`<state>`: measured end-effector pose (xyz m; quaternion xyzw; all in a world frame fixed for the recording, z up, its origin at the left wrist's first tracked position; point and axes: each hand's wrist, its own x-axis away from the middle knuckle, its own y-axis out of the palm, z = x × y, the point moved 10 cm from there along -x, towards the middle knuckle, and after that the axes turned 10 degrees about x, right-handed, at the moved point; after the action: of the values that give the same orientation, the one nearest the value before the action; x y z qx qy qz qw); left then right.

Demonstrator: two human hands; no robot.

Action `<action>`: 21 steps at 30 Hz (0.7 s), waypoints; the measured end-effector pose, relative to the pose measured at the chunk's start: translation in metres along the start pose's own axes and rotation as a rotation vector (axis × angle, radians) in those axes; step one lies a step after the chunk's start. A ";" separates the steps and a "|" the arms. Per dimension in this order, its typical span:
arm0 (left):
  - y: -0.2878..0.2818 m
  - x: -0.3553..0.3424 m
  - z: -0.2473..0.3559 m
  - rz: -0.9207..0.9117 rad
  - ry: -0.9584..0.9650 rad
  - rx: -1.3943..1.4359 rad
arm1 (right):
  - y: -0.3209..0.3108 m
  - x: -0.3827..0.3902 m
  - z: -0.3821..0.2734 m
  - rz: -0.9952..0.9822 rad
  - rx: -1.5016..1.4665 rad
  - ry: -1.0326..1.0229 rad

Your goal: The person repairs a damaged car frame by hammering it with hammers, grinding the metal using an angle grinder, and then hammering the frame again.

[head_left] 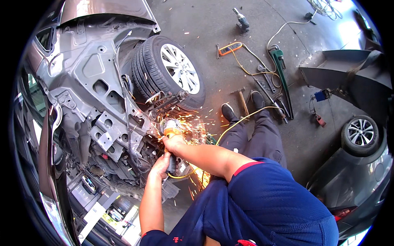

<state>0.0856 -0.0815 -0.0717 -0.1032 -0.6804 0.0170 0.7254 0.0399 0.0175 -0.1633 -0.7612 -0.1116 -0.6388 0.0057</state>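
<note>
Both my hands grip a yellow angle grinder [172, 131] with a dark rear body. My right hand [174, 143] is wrapped round its front part close to the disc. Behind it, my left hand [161, 165] closes on the rear body, from which a yellow cord [182, 176] runs off. The grinder's head touches or nearly touches the car's torn front metal frame [142, 124], and orange sparks spray right and downward. Sparks and glare hide the exact spot where the disc meets the metal. Just beyond stands the car's front wheel [166, 67] with a silver rim.
On the floor lie an orange power strip [230, 48], a green pipe wrench [280, 65], a wooden-handled hammer [243, 102], long metal bars [269, 96] and an impact wrench [241, 20]. The cord crosses near my shoes [228, 111]. A grey car [353, 172] stands at right.
</note>
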 end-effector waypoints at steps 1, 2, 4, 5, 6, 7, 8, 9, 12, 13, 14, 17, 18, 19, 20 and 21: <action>0.000 0.000 -0.001 -0.001 -0.002 0.003 | 0.000 0.001 0.002 0.011 -0.030 0.005; -0.002 0.000 -0.002 0.017 -0.010 0.007 | -0.001 0.002 0.003 0.022 -0.061 0.011; -0.003 -0.002 -0.004 0.035 -0.020 0.012 | -0.005 0.000 0.000 0.018 -0.035 0.001; -0.002 -0.004 -0.003 0.031 -0.008 0.021 | -0.007 0.000 -0.002 0.014 -0.010 -0.010; -0.001 -0.006 -0.002 0.026 0.004 0.031 | -0.008 0.002 -0.002 0.013 -0.008 -0.008; 0.001 -0.005 0.001 0.012 0.019 0.040 | -0.010 0.002 -0.005 0.031 -0.026 -0.008; 0.001 -0.007 0.000 0.013 0.019 0.042 | -0.011 0.003 -0.006 0.049 -0.044 -0.009; -0.002 -0.009 0.000 0.042 0.041 0.007 | -0.012 0.004 -0.003 0.057 -0.016 0.024; 0.025 -0.006 0.008 0.044 -0.004 -0.019 | -0.012 -0.031 -0.013 0.096 0.270 -0.179; 0.041 -0.003 0.007 0.035 -0.047 -0.077 | -0.004 -0.055 0.018 0.016 0.112 -0.161; 0.047 -0.002 0.002 0.038 -0.085 -0.111 | -0.004 -0.060 0.040 0.036 0.051 -0.131; 0.043 -0.018 -0.050 0.071 0.015 -0.073 | -0.003 -0.033 0.090 -0.152 -0.140 0.039; 0.052 -0.018 -0.049 0.092 0.117 -0.154 | -0.004 -0.032 0.097 -0.225 -0.266 0.060; 0.066 -0.003 -0.034 0.144 0.197 -0.357 | -0.008 -0.019 0.094 -0.355 -0.445 0.048; 0.078 0.019 -0.017 0.201 0.278 -0.553 | -0.012 0.002 0.087 -0.488 -0.617 0.035; 0.082 0.029 -0.010 0.281 0.411 -0.589 | -0.021 0.001 0.084 -0.516 -0.736 -0.013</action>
<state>0.1067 0.0018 -0.0582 -0.4006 -0.4757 -0.1012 0.7765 0.1178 0.0511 -0.1809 -0.6638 -0.0629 -0.6117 -0.4257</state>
